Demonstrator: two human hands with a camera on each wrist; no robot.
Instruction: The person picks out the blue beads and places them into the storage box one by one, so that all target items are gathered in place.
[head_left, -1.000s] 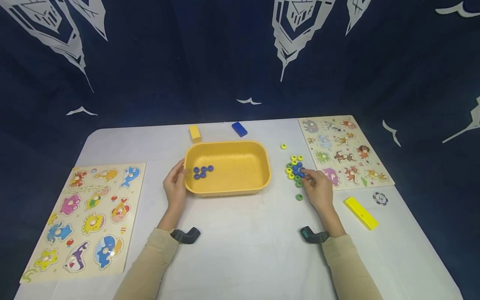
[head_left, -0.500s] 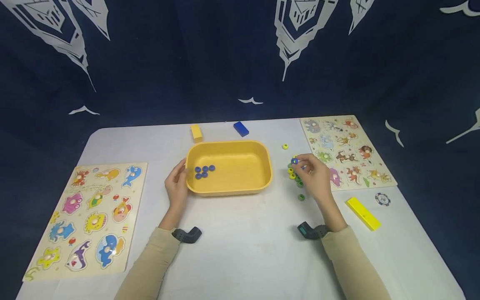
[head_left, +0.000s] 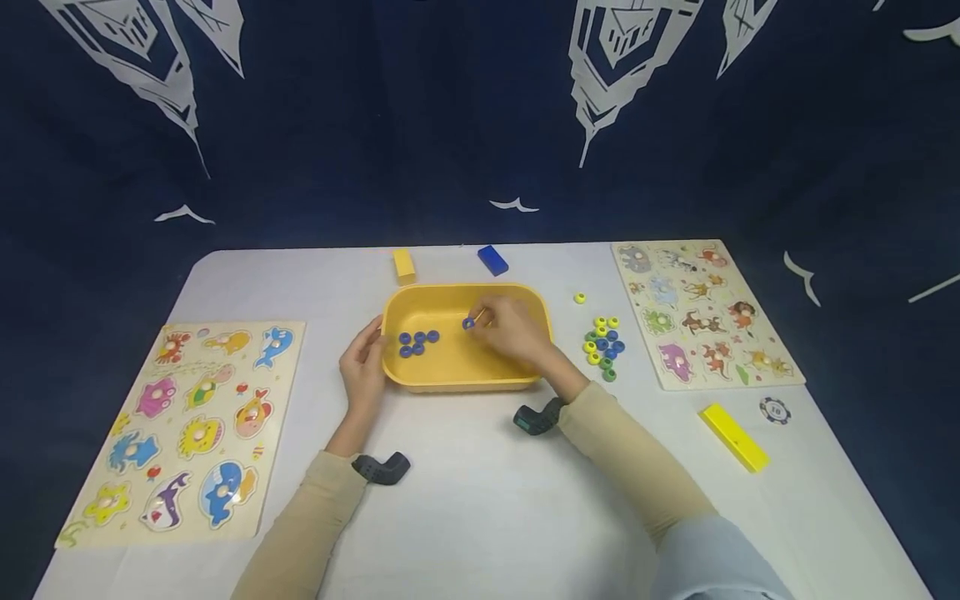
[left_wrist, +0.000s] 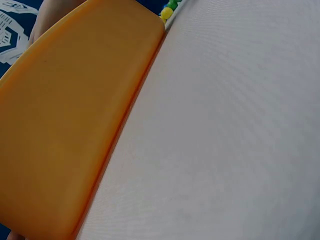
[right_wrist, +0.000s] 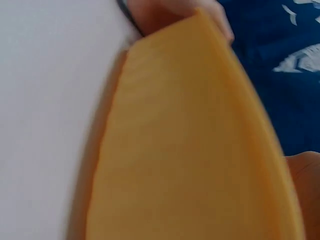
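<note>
Layout Check: Tray (head_left: 468, 387) Centred on Table (head_left: 465, 500)

From my remote station I log: five beads (head_left: 419, 337) in the tray's left part; right hand (head_left: 512, 329) over its middle, left hand (head_left: 363, 367) at its left wall. Behind lie two blocks (head_left: 492, 261). Rightward: bead cluster (head_left: 602, 344), then right board (head_left: 708, 329), bar (head_left: 734, 437) and chip (head_left: 775, 410) before it. Leftward: left board (head_left: 176, 442).

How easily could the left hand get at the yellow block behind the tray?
Probably yes: the left hand touches the tray's left end, and the cloth past that end lies free up to the yellow block.
</note>
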